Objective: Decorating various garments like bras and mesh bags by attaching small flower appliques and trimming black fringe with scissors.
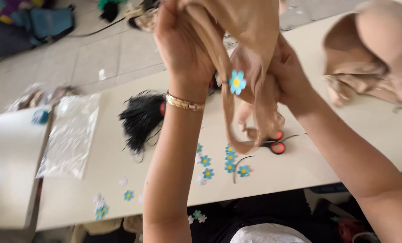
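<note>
Both hands up top centre of frame: left hand [180,45] and right hand [284,67] pinch the beige bra [250,27] with a blue flower [237,82] on it. I'd keep the fabric taut so the flower sits flat, scissors [273,143] below

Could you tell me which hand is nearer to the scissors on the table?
Right. The right hand is raised just above the scissors; the left hand is higher and farther left.
</note>
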